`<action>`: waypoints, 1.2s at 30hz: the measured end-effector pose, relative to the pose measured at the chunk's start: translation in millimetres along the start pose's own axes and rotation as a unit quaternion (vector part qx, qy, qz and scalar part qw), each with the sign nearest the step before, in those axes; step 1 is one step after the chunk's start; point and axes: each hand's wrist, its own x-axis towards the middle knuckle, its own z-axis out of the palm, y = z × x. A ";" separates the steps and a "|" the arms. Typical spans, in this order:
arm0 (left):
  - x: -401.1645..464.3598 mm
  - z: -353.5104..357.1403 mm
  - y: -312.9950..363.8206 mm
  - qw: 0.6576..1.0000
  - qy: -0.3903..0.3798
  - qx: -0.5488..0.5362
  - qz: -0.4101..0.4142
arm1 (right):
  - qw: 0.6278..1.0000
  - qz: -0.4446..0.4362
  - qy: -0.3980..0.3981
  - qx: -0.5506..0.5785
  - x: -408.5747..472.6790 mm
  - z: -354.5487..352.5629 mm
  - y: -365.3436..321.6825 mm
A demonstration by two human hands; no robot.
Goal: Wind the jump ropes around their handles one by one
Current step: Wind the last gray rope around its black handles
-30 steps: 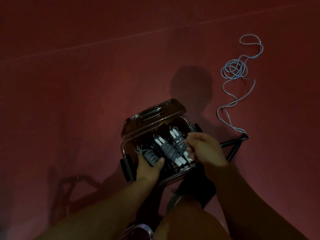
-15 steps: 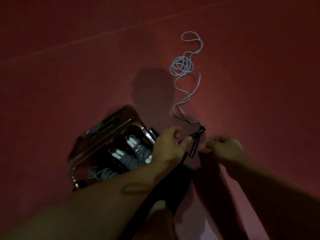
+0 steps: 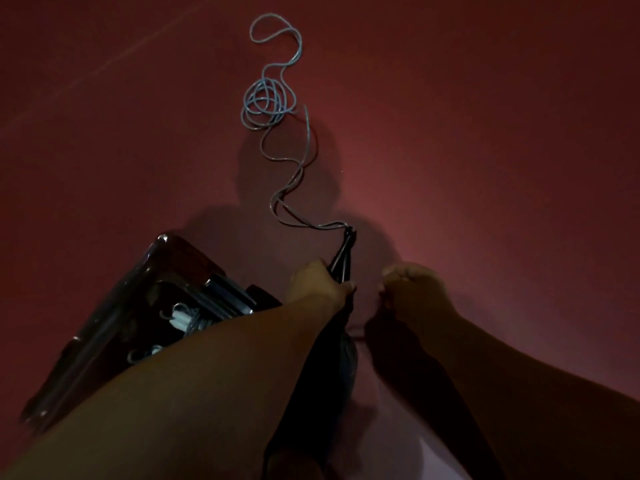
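A grey jump rope [image 3: 268,102] lies loose on the red floor, tangled in a coil at the top centre and trailing down to two black handles [image 3: 343,256]. My left hand [image 3: 320,284] grips the near ends of both handles. My right hand [image 3: 412,289] is a fist just right of them, apart from the handles, with nothing visible in it. Wound ropes with white handles [image 3: 183,318] lie in the clear box at lower left, partly hidden by my left forearm.
The clear plastic box [image 3: 114,323] stands open on the floor at lower left, its lid [image 3: 180,258] tipped back. A dark cloth bag or garment [image 3: 332,368] lies between my forearms. Bare red floor stretches around the loose rope.
Both hands left the box of wound ropes. My left hand reached right and took hold of the black handles of the loose rope; the view swung right and the box shifted to lower left.
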 end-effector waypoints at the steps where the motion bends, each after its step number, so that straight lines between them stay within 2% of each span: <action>1: 0.8 0.1 1.3 1.000 -0.021 -0.004 0.001 | 1.000 0.005 0.000 0.002 0.2 0.3 1.6; 5: -15.8 -7.6 8.6 0.995 -0.075 -0.019 0.066 | 1.000 0.025 0.004 0.011 -7.1 -7.2 -1.7; 8: -50.7 -23.2 17.2 0.979 -0.144 -0.094 0.112 | 0.999 0.012 0.022 -0.035 -25.9 -23.4 -20.0; 12: -118.1 -69.8 47.1 0.929 -0.273 -0.220 0.120 | 0.995 -0.025 0.097 -0.013 -73.2 -66.5 -76.3; 16: -187.6 -131.6 82.2 0.877 -0.387 -0.234 0.161 | 0.989 -0.074 0.094 0.090 -141.3 -113.7 -148.0; 18: -230.3 -159.2 100.1 0.865 -0.408 -0.213 0.200 | 0.984 -0.113 0.094 0.097 -186.4 -139.6 -176.6; 22: -307.7 -189.1 135.0 0.857 -0.400 -0.179 0.271 | 0.959 -0.192 0.172 0.118 -266.8 -189.6 -199.8; 25: -362.0 -187.9 160.7 0.867 -0.358 -0.190 0.290 | 0.933 -0.208 0.231 0.181 -314.2 -231.1 -189.7; 29: -409.6 -171.9 188.1 0.883 -0.263 -0.291 0.257 | 0.913 -0.183 0.222 0.289 -344.7 -260.6 -155.0; 31: -422.0 -160.5 200.5 0.879 -0.208 -0.353 0.243 | 0.902 -0.173 0.209 0.335 -349.6 -269.5 -154.5; 32: -425.0 -155.0 203.7 0.867 -0.181 -0.402 0.234 | 0.900 -0.173 0.209 0.341 -349.4 -273.3 -158.9; 34: -428.1 -144.1 207.6 0.821 -0.152 -0.502 0.227 | 0.892 -0.172 0.210 0.361 -346.9 -280.7 -166.1; 36: -427.9 -137.9 207.4 0.772 -0.172 -0.570 0.224 | 0.885 -0.154 0.184 0.399 -346.6 -281.1 -170.7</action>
